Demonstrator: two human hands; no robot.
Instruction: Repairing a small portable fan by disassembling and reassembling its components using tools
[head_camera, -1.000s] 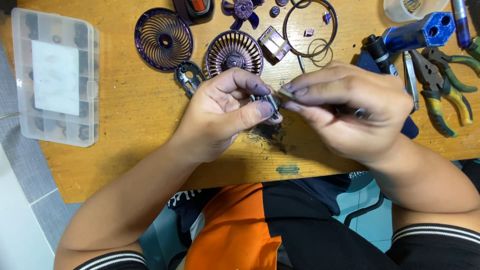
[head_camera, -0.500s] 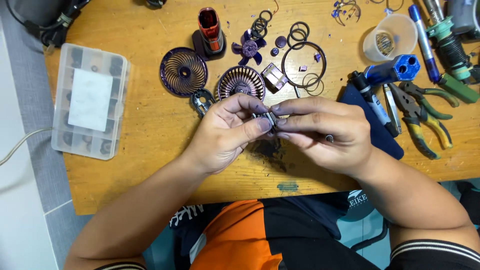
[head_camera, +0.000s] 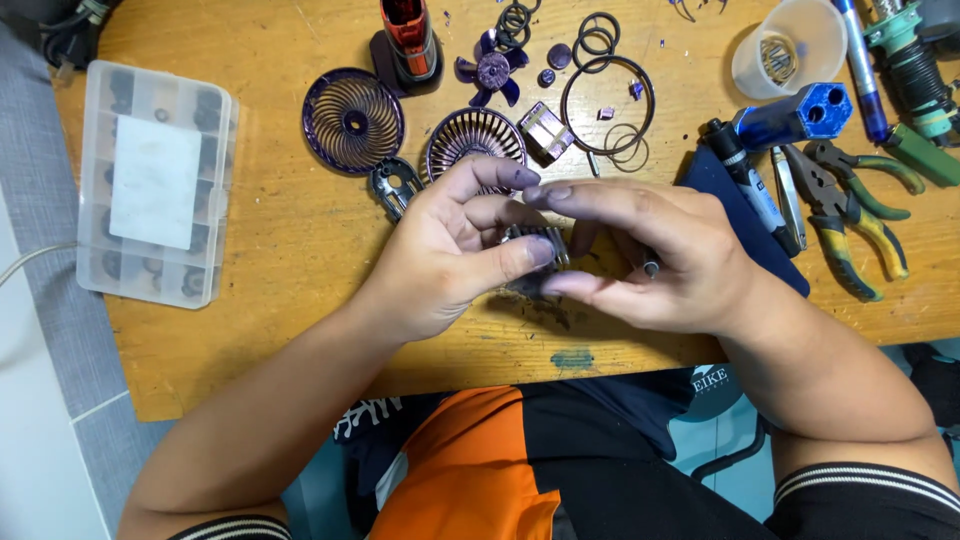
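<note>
Your left hand (head_camera: 455, 250) and right hand (head_camera: 650, 255) meet over the near middle of the wooden table (head_camera: 280, 300), fingers pinched together on a small metal part (head_camera: 535, 248). Your left thumb and forefinger clamp it from one side, and your right fingertips close on it from the other. Most of the part is hidden by your fingers, so its shape is hard to tell. Dark crumbs lie on the wood just under your hands.

Just beyond your left hand lie a small dark clip (head_camera: 395, 185) and a round purple grille (head_camera: 475, 145), its near edge covered by your forefinger. A second grille (head_camera: 352, 120) sits to its left. To your right, a dark blue cloth (head_camera: 745, 215) runs under your right hand, with pliers (head_camera: 850, 215) beside it.

Farther off are a purple fan blade (head_camera: 490, 72), black rings (head_camera: 605, 95), a clear cup (head_camera: 785, 45) and a blue block (head_camera: 795, 115). A clear plastic box (head_camera: 155, 180) lies well to the left.
</note>
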